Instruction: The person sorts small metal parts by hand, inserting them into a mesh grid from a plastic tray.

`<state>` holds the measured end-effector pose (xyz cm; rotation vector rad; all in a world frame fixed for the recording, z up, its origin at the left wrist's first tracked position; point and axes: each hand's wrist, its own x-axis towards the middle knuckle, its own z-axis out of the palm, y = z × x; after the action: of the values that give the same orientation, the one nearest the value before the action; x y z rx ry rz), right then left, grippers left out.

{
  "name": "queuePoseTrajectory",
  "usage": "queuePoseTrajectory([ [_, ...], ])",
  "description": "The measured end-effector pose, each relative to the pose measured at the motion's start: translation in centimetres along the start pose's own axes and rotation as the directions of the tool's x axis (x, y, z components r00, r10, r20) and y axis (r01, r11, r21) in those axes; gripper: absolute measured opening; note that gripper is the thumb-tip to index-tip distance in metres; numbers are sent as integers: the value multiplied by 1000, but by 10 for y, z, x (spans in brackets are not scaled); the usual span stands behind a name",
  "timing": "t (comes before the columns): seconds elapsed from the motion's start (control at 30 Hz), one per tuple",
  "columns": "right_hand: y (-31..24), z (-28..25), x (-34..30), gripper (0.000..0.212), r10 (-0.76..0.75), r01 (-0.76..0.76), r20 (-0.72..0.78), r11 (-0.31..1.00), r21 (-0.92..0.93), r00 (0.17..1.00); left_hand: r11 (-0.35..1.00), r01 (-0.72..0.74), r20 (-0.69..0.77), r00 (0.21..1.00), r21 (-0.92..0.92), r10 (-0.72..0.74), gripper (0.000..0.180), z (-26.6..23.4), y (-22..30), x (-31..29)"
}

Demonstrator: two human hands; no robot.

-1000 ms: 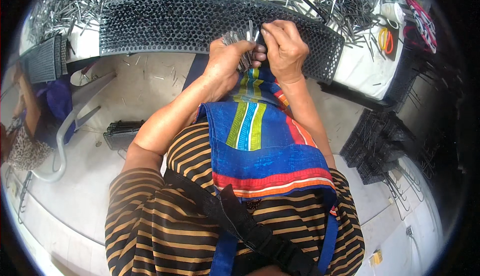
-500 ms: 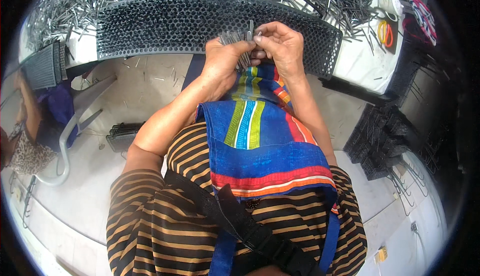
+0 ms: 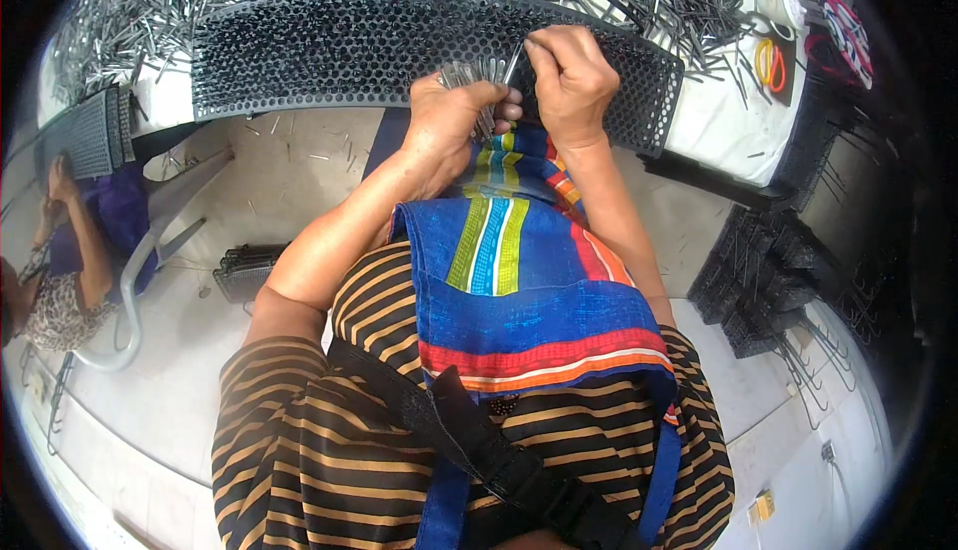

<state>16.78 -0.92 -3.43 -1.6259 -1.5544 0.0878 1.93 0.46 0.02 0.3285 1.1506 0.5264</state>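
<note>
My left hand point(image 3: 439, 116) is closed around a bundle of thin metal pins point(image 3: 467, 79) that fan out past the thumb. To its right, my right hand point(image 3: 577, 81) pinches a single slim metal pin point(image 3: 515, 63) between thumb and fingertips. That pin points down toward the bundle; whether it touches the bundle is hard to tell. Both hands are over the near side of a long black perforated tray point(image 3: 319, 51). Many of the tray's holes have dark pins standing in them, mostly on the left and middle, while open holes show at the right end.
Heaps of loose metal pins point(image 3: 689, 1) cover the white table point(image 3: 723, 131) beyond the tray. An orange loop point(image 3: 769, 65) lies at the right. Black racks point(image 3: 753, 271) stand lower right. At the left, a co-worker's hands point(image 3: 60, 181) are near another perforated tray point(image 3: 85, 136).
My right hand has moved slightly up and to the right, away from my left hand, with a pin in its pinch. The co-worker's arms have shifted too.
</note>
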Motion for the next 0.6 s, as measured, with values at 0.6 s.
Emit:
queuePoseTrajectory([
  [0.6,3,-12,8,8,156,-140,-127,982,127,980,1000,-18,35,999,12,18,9,15,0,6],
])
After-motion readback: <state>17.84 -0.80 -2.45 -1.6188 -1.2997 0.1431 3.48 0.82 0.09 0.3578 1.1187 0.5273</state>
